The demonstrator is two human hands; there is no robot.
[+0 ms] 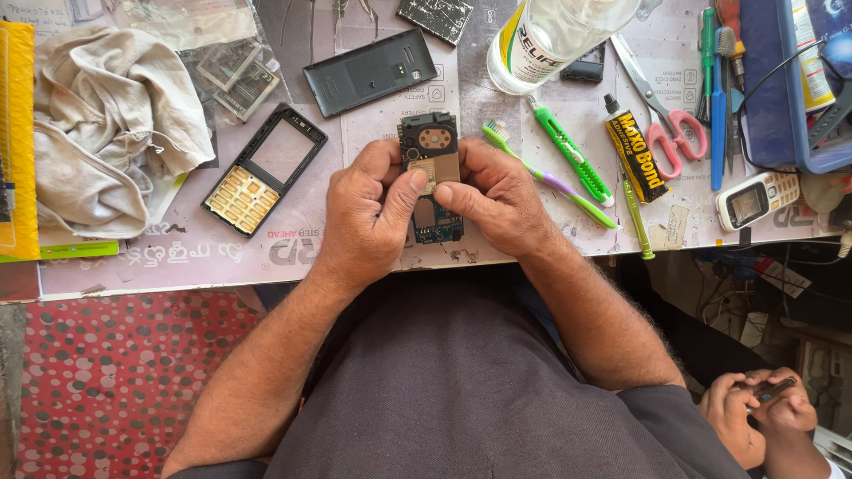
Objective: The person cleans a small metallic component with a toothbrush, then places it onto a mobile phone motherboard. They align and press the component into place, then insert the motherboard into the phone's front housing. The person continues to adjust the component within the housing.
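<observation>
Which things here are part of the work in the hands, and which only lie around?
In use: left hand and right hand both grip the opened phone body.

Lying around: front frame with keypad, back cover, cloth, toothbrush, green knife, glue tube, scissors, bottle, white phone.

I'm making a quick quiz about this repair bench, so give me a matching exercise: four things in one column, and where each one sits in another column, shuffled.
Things:
1. phone circuit board
2. scissors
3. crumpled cloth
4. small white phone

Places:
A. far left of the bench
B. between both hands
C. near the bench's right front edge
D. right of the glue tube

Pairs: 1-B, 2-D, 3-A, 4-C
</observation>
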